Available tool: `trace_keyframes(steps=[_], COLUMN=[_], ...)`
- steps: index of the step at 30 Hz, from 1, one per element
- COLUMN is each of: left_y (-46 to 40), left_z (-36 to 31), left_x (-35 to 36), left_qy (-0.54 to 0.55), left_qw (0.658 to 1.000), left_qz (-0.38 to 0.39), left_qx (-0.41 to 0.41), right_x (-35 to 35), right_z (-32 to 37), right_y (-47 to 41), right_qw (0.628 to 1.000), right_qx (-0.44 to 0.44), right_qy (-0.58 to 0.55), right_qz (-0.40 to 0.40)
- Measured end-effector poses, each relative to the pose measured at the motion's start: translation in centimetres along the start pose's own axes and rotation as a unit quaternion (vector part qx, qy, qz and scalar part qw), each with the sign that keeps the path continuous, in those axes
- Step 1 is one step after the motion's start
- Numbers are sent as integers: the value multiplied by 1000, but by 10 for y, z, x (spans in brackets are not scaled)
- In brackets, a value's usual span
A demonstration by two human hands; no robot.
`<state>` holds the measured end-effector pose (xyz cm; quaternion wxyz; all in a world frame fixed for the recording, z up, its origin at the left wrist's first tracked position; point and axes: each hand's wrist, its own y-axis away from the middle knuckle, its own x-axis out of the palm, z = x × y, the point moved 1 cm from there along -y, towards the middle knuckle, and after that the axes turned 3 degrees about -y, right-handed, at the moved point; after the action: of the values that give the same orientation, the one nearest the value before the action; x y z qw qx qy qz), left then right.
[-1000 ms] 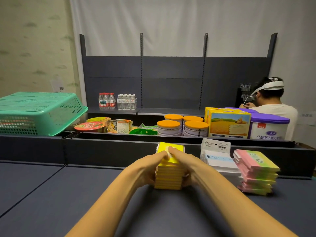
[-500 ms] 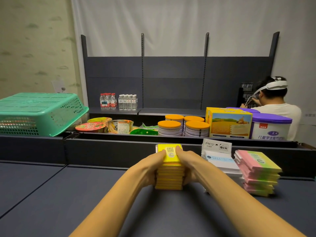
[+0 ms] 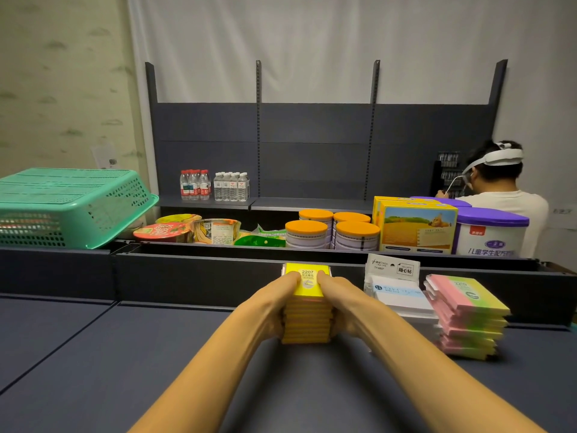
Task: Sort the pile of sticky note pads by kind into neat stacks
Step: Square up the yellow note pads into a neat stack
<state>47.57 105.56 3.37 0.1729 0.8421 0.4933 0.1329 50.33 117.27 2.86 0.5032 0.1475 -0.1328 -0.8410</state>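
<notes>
Yellow pad stack (image 3: 307, 320) squeezed btwn both hands, left (image 3: 274, 303), right (image 3: 342, 303)

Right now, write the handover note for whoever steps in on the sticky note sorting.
Left hand and right hand: both pressed against the sides of the yellow stack, squaring it on the dark table.
White stack: to its right, near the back rail.
Pink-and-green stack: farthest right, pads slightly fanned.
Done: three kinds separated; no loose pads in view.
Left: probably release the yellow stack, then straighten the pink-and-green one.
</notes>
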Motion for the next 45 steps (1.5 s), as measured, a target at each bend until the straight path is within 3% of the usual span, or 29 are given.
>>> trace_keyframes(steps=[9, 23, 33, 45], left_y=[-8, -14, -8, -11], left_z=[-5, -9, -13, -15], left_x=[-2, -1, 2, -2], left_qy=[1, 13, -41, -51], left_qw=[1000, 999, 999, 998], left_qz=[23, 11, -15, -8], left_qx=[1, -28, -19, -30], right_x=[4, -3, 8, 2], right_z=[6, 3, 7, 3], right_y=[-17, -13, -29, -25], right_qw=[999, 995, 998, 997], right_qx=[7, 55, -4, 57], right_qy=[7, -83, 25, -54], right_qz=[-31, 2, -51, 1])
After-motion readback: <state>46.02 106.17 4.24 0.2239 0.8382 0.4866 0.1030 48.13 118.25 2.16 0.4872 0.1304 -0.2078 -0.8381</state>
